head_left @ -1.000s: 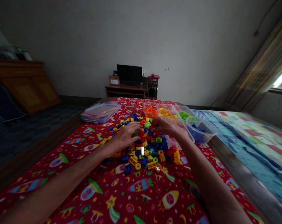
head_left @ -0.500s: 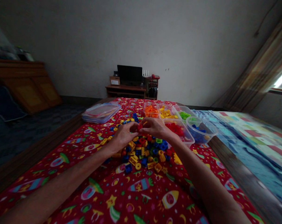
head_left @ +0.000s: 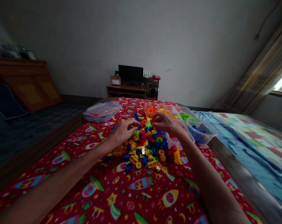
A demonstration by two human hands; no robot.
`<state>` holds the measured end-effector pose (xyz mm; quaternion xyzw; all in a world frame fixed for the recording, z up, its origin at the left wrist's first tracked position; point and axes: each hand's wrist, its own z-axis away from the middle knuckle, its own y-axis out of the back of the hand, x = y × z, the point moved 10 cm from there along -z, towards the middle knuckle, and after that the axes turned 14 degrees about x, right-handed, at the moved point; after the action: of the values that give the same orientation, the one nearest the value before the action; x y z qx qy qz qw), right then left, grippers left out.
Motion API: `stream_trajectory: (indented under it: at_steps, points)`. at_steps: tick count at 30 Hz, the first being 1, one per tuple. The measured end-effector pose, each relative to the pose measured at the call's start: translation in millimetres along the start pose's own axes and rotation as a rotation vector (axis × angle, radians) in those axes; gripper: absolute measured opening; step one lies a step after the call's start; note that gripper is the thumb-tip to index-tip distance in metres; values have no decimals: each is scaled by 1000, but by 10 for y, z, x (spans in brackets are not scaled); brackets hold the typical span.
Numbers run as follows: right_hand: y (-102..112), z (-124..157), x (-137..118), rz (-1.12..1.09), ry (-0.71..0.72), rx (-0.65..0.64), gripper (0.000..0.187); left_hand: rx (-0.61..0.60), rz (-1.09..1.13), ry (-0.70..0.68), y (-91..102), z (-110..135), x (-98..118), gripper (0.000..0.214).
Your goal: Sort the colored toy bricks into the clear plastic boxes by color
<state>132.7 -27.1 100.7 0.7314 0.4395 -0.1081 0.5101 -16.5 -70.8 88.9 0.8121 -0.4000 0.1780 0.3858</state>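
Both hands over brick heap, lt-green brick in the gap

Pers. at cloth-covered bench (head_left: 45, 145), both forearms reaching fwd. Brick heap (head_left: 152, 144) (mixed blue, yellow, red, green) sits mid-cloth (head_left: 141, 199), betw. the forearms & spreading toward the wearer.

L hand (head_left: 121, 133): over heap's left side, palm down, thumb & fingers curved w/ a visible gap; no brick seen in it. R hand (head_left: 166, 123): over far right part, fingers bent down, tips partly hidden; can't tell if it pinches anything.

Key relation: lt-green brick (head_left: 148, 125) lies betw. the two sets of fingertips, i.e. to the right of L hand & to the left of R hand, R looking slightly nearer. Its long axis too small to read. Heap overall has no single axis; bricks point every way, narrower at the far end. Another green brick (head_left: 136, 133) lies just by the L thumb.

Right of heap: clear trays w/ orange bricks (head_left: 151, 109), yellow bricks (head_left: 164, 110) & green bricks (head_left: 185, 116); nearest tray mostly behind R forearm, some red showing (contents otherwise n/a). Round tub (head_left: 214, 129) beside them, blue bricks (head_left: 198, 130) inside. Stack of clear lids (head_left: 102, 112) at far left, well apart from both hands.
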Motion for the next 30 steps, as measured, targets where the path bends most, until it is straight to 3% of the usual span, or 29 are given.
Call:
stream_trajectory:
  at_steps: [6,11,15,20,26,30]
  points:
    - [-666,346,-396,288,299,-275,18,43,-65,14,167,-82,-96,25]
    - [-785,435,-411,412,390,-293,25,29,-103,-19,154,-77,-81,27]
    - [-617,331,-388,260,326,-258,19,3,-136,-68,113,-55,-22,26]
    - [-202,153,-281,102,227,-141,17,4,-155,-90,129,-61,-43,26]
    - [438,-24,190,273,109,93,21,-59,-144,-103,60,-35,-20,26]
    - [739,-48,519,409,-29,188,22,-127,-140,-139,-28,18,55,25]
